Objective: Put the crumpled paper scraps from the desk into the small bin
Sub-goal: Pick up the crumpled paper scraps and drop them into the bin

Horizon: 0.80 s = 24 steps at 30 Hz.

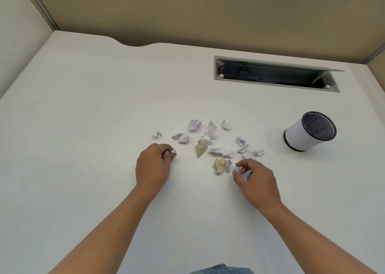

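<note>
White desk (87,111): bare apart from the items below. Open cable tray (275,74) recessed at the far right. Small white bin (300,137) with black mesh liner stands right of the litter, well apart from both hands. Left hand (153,166) curled closed on a white paper scrap (169,153). Right hand (255,180) loosely spread, fingers curved over the desk; contents cannot be told. Crumpled paper scraps (210,137) lie scattered between hands and bin, two of them tan (200,147).
</note>
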Available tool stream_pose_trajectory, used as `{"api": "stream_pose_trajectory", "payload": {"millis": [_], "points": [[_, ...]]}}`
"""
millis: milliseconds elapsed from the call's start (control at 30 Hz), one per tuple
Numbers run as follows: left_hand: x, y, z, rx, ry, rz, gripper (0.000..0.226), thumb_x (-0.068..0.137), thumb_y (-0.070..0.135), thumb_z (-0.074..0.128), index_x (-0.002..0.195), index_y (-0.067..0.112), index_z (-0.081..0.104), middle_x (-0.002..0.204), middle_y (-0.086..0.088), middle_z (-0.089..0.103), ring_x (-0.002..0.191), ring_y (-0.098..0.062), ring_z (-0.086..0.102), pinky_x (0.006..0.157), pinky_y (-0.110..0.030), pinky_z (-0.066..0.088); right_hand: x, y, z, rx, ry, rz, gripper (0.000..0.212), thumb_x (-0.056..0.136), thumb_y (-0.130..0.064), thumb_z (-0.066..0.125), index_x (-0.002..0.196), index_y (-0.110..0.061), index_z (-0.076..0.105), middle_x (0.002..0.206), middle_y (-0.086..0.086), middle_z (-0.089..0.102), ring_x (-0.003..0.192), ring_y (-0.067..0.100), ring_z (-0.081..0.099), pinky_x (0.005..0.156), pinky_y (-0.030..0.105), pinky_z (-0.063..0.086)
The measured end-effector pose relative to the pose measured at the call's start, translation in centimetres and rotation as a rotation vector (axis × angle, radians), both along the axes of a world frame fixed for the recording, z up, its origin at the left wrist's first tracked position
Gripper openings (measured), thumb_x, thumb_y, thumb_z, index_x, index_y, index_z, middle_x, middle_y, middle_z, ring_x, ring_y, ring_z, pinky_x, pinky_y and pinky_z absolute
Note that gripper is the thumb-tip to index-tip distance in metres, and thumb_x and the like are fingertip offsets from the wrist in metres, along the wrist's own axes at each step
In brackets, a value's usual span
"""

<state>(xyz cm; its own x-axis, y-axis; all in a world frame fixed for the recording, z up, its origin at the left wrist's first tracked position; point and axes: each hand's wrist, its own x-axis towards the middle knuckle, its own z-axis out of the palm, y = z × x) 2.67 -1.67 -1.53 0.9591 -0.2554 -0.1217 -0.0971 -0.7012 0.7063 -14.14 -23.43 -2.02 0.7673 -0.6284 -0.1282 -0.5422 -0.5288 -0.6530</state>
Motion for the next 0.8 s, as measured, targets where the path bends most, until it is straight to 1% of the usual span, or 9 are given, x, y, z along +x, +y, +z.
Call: {"api": "stream_pose_trajectory", "payload": {"millis": [67, 167, 300, 400, 533, 600, 667, 733, 800], "points": [[-0.7, 0.2, 0.5, -0.069, 0.017, 0.011, 0.005, 0.087, 0.022, 0.071, 0.087, 0.027, 0.073, 0.085, 0.008, 0.068, 0.08, -0.011, 0.062, 0.069, -0.024, 0.046, 0.9, 0.4, 0.2, 0.01, 0.014, 0.011, 0.023, 0.077, -0.037, 0.075, 0.095, -0.04, 0.061, 0.085, -0.018, 0.062, 0.074, 0.0, 0.057, 0.065, 0.022, 0.043], [-1.8, 0.5, 1.2, -0.108, 0.022, 0.017, 0.008, 0.085, 0.024, 0.073, 0.079, 0.03, 0.072, 0.076, 0.012, 0.067, 0.071, -0.001, 0.059, 0.062, -0.018, 0.041, 1.8, 0.6, 0.3, 0.003, 0.044, 0.021, 0.027, 0.076, -0.043, 0.074, 0.099, -0.042, 0.059, 0.088, -0.019, 0.061, 0.083, 0.001, 0.058, 0.067, 0.023, 0.045], [-3.0, 0.4, 2.1, -0.147, 0.024, 0.034, 0.012, 0.084, 0.027, 0.074, 0.074, 0.033, 0.07, 0.074, 0.014, 0.068, 0.075, 0.001, 0.06, 0.061, -0.017, 0.04, 2.2, 0.5, 0.1, 0.011, 0.056, 0.021, 0.017, 0.077, -0.04, 0.073, 0.089, -0.038, 0.061, 0.088, -0.019, 0.062, 0.084, 0.0, 0.059, 0.07, 0.024, 0.046], [-3.8, -0.3, 2.8, -0.191, 0.023, 0.049, 0.013, 0.083, 0.027, 0.074, 0.073, 0.033, 0.07, 0.074, 0.013, 0.069, 0.075, 0.0, 0.061, 0.06, -0.016, 0.039, 2.1, 0.2, 0.0, 0.024, 0.032, 0.01, 0.008, 0.079, -0.035, 0.07, 0.077, -0.034, 0.063, 0.083, -0.016, 0.065, 0.083, 0.002, 0.061, 0.069, 0.024, 0.048], [-4.9, -1.5, 3.7, -0.236, 0.026, 0.049, 0.008, 0.082, 0.029, 0.075, 0.075, 0.032, 0.073, 0.073, 0.015, 0.07, 0.073, -0.002, 0.063, 0.061, -0.019, 0.04, 1.6, -0.6, 0.4, 0.069, -0.014, -0.023, 0.013, 0.077, -0.036, 0.071, 0.069, -0.031, 0.062, 0.08, -0.015, 0.066, 0.073, 0.005, 0.061, 0.063, 0.025, 0.048], [-5.4, -2.5, 4.2, -0.269, 0.041, 0.054, 0.007, 0.082, 0.029, 0.075, 0.077, 0.034, 0.074, 0.072, 0.017, 0.072, 0.073, -0.002, 0.065, 0.063, -0.018, 0.043, 0.9, -1.3, 0.6, 0.134, -0.048, -0.059, 0.014, 0.073, -0.032, 0.073, 0.065, -0.028, 0.062, 0.074, -0.012, 0.067, 0.067, 0.005, 0.062, 0.06, 0.026, 0.051], [-5.9, -3.9, 4.8, -0.33, 0.072, 0.049, 0.008, 0.083, 0.029, 0.075, 0.079, 0.036, 0.075, 0.073, 0.016, 0.073, 0.073, -0.001, 0.068, 0.064, -0.015, 0.046, -0.1, -2.2, 0.8, 0.21, -0.088, -0.079, 0.015, 0.07, -0.024, 0.073, 0.06, -0.026, 0.062, 0.07, -0.015, 0.068, 0.068, 0.001, 0.065, 0.059, 0.022, 0.05], [-6.6, -5.7, 5.4, -0.38, 0.091, 0.015, 0.006, 0.085, 0.029, 0.074, 0.083, 0.034, 0.077, 0.072, 0.015, 0.074, 0.07, 0.001, 0.067, 0.063, -0.009, 0.045, -1.2, -3.4, 1.0, 0.239, -0.129, -0.084, 0.019, 0.069, -0.017, 0.071, 0.057, -0.025, 0.059, 0.067, -0.018, 0.068, 0.072, -0.004, 0.065, 0.058, 0.013, 0.045], [-7.2, -7.8, 6.0, -0.393, 0.083, -0.035, 0.006, 0.086, 0.025, 0.073, 0.085, 0.03, 0.077, 0.071, 0.016, 0.074, 0.069, 0.003, 0.066, 0.062, -0.007, 0.044, -2.4, -4.6, 1.3, 0.26, -0.17, -0.101, 0.021, 0.07, -0.015, 0.072, 0.058, -0.025, 0.059, 0.064, -0.014, 0.067, 0.062, -0.002, 0.061, 0.053, 0.009, 0.042]]}}
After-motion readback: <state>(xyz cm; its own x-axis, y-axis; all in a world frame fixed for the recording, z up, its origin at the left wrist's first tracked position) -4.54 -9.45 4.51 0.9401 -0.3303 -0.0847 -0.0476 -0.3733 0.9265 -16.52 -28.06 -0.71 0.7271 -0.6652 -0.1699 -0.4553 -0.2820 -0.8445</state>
